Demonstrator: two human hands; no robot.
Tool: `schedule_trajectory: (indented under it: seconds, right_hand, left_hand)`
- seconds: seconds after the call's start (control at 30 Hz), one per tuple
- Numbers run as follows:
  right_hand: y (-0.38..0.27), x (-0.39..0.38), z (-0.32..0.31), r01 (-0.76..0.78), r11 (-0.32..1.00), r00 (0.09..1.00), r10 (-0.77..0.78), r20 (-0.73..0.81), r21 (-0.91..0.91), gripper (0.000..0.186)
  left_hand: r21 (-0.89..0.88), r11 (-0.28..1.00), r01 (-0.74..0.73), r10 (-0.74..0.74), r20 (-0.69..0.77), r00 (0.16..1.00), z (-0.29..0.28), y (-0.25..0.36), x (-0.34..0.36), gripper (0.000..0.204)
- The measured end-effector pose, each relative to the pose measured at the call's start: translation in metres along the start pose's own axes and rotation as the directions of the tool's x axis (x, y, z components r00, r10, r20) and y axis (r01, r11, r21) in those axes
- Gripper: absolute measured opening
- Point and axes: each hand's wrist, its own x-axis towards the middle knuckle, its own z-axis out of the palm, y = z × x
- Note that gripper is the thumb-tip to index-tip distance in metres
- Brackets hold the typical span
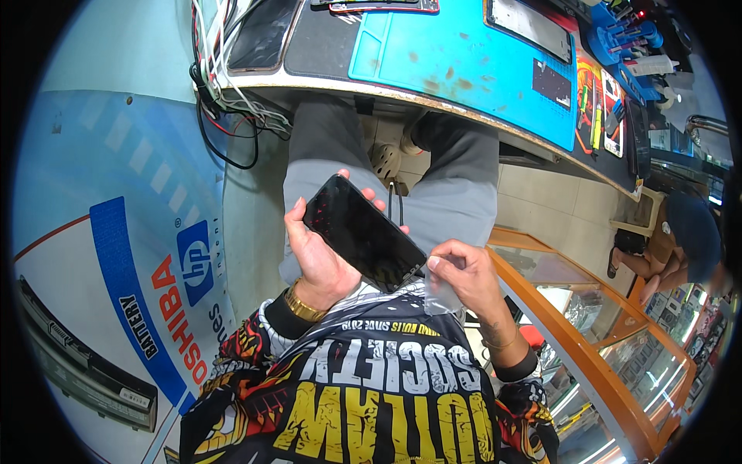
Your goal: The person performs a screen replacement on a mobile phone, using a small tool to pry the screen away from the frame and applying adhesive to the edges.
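Observation:
A black smartphone lies tilted across my left hand, its dark glossy face up. My left fingers wrap behind it, with the thumb along its upper left edge. At the phone's lower right corner, my right hand pinches a piece of clear, thin plastic, which hangs below the fingertips. Whether that plastic touches the phone I cannot tell. Both hands are above my lap, in front of my printed shirt.
Ahead stands a workbench with a blue mat, a dark phone and a panel. Cables hang at its left end; slim tools lie right. A wood-framed glass case and a seated person are at right.

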Motion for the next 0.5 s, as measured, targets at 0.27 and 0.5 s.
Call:
schedule_trajectory:
  seconds: [0.27, 0.5]
  right_hand:
    - [-0.005, 0.002, -0.009, 0.016, 0.994, 0.996, -0.006, 0.088, -0.113, 0.016]
    - [-0.014, 0.007, -0.015, -0.084, 0.987, 0.974, 0.109, 0.197, -0.134, 0.016]
  left_hand:
    - [-0.005, 0.997, 0.075, -0.075, 0.023, 0.997, -0.001, 0.003, 0.002, 0.067]
    - [0.0, 0.988, 0.156, -0.155, 0.074, 0.985, -0.006, 0.008, 0.009, 0.069]
